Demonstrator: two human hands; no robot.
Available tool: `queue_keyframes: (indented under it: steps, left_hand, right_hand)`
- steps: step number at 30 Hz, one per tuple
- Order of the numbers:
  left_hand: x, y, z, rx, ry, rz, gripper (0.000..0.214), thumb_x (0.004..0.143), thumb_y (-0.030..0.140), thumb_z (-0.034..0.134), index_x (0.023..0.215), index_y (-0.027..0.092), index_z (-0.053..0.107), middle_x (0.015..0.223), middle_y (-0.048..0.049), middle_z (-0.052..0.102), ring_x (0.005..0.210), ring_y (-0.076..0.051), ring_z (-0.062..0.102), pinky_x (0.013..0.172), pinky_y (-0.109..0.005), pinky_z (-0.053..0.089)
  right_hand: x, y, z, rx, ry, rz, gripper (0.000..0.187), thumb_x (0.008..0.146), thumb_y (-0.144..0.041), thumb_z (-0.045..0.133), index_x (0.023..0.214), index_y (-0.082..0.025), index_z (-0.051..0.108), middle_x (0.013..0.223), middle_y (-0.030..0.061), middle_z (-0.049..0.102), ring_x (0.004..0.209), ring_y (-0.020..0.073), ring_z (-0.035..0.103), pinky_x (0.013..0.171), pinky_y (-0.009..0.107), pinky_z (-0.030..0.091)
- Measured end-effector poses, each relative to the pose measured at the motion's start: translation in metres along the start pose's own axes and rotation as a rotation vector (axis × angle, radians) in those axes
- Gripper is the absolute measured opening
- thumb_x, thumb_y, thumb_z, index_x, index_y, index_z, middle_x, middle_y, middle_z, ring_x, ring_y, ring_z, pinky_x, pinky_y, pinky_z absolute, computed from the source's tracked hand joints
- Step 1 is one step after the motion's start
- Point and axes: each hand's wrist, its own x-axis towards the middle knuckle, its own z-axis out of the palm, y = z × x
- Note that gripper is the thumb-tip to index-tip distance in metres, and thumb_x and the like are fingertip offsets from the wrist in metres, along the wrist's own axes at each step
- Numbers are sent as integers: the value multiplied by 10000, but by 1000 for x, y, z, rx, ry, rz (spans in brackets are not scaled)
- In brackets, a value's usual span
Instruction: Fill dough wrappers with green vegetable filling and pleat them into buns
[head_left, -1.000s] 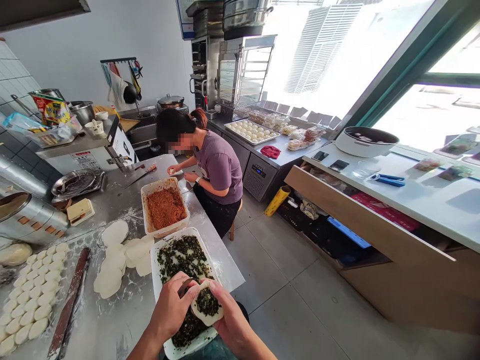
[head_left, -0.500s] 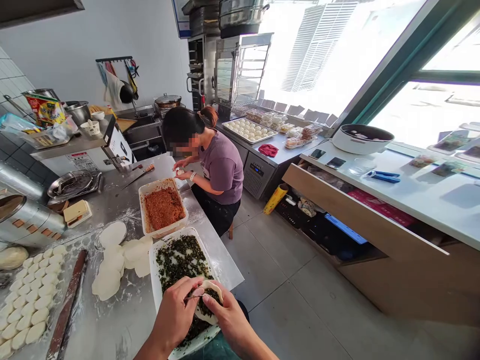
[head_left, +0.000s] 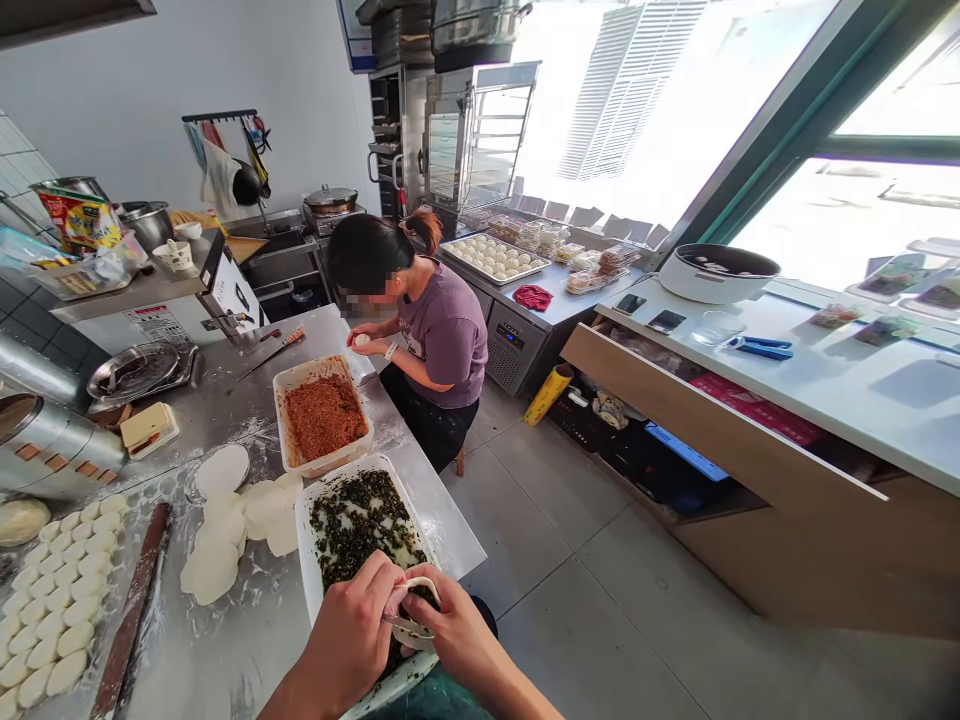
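My left hand (head_left: 352, 625) is closed, its thumb and fingers pinching the near-left edge of a round dough wrapper (head_left: 412, 637). The wrapper is cupped in my right hand (head_left: 457, 625), whose fingers curl round its far side. Dark green filling shows inside the wrapper, partly hidden by my fingers. A thin greyish piece by my left fingertips is too unclear to name. Both hands are over the near end of a white tub (head_left: 306, 540) of chopped green filling. Beyond it stands a tub (head_left: 282, 415) of reddish-brown filling.
Flattened dough wrappers (head_left: 214, 570), a rolling pin (head_left: 133, 610) and rows of dough pieces (head_left: 56, 620) lie on the steel table to the left. A co-worker (head_left: 448, 340) sits at the table's far side, shaping dough. A knife (head_left: 274, 350) lies near the far tub.
My fingers have shifted along the wrapper, and its rim is drawn up higher and narrower. The view has moved slightly. The co-worker's dough looks rounder and more exposed.
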Motion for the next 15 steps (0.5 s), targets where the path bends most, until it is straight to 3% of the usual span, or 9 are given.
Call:
queue_keyframes:
  steps: [3,7,11,15]
  left_hand:
    - [-1,-1,3,46,-14,53,316,983,190,386,1214,269,586,1081,-45,670,885,-155,690,748,-249,553]
    - [0,-1,4,60,-48,58,275,968,178,382,1088,260,616,988,-38,658,825,-155,681,722,-250,544]
    - [0,-1,4,82,-85,107,312,992,242,371,1243,259,557,1068,-56,655,845,-166,691,740,-269,557]
    - [-2,-2,6,93,-124,98,280,991,233,345,1111,262,596,1004,-48,642,828,-182,688,718,-291,558]
  right_hand:
    - [0,1,-2,-75,-10,-64,228,845,-435,679,866,-216,623,753,-2,637,637,168,587,581,275,484]
    - [-2,-1,-5,-149,-17,-14,170,869,-374,612,892,-205,623,757,4,643,632,174,597,537,266,465]
    - [-2,-4,-7,-320,4,-112,115,871,-305,586,838,-196,609,726,-3,631,631,154,574,546,246,439]
    - [-1,-7,-9,-262,-40,25,107,832,-284,599,853,-190,646,717,-1,642,579,149,572,469,226,406]
